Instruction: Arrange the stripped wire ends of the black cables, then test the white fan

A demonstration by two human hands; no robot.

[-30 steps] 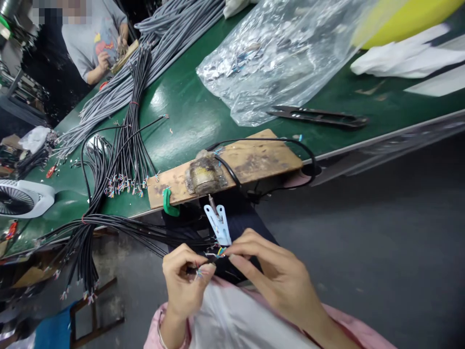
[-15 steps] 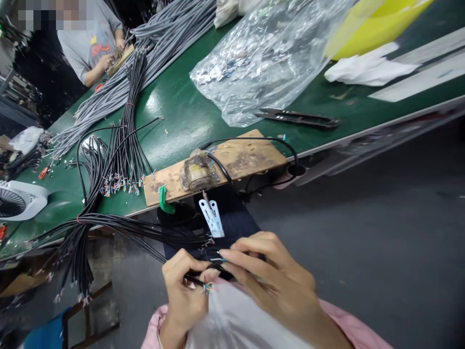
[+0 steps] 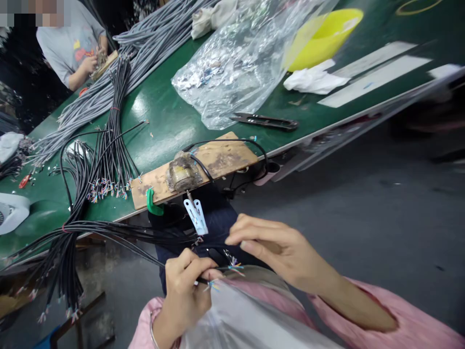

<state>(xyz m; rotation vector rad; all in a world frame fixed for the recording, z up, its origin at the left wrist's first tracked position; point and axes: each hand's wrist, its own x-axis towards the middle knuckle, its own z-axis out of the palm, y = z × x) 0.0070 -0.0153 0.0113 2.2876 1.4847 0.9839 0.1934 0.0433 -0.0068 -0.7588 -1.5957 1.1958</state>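
2 black cable ends (image 3: pixel 225 268), with thin coloured wires splayed at their tips, are held in the left hand (image 3: pixel 189 286), whose grip is clamped on them between thumb and fingers. They are held off the desk (image 3: pixel 167 123), in front of its near edge and over the lap. The right hand (image 3: pixel 283 247) is raised just beside them; its grip is parted, with thumb and forefinger slightly apart.

Along the near edge of the desk a wooden board (image 3: pixel 232 150) is laid, and by its left end a green clamp (image 3: pixel 154 202) is fitted. A grimy metal block (image 3: pixel 183 177) is mounted on the board, and a light-blue clip (image 3: pixel 196 218) is hung just beyond the edge. Farther left, a bundle of black cables (image 3: pixel 78 226) is draped over the near edge. Grey cables (image 3: pixel 156 53) are heaped along the far edge, where a co-worker (image 3: pixel 70 43) can be seen. Black snips (image 3: pixel 267 121) are placed between a clear plastic bag (image 3: pixel 236 68) and the near edge.
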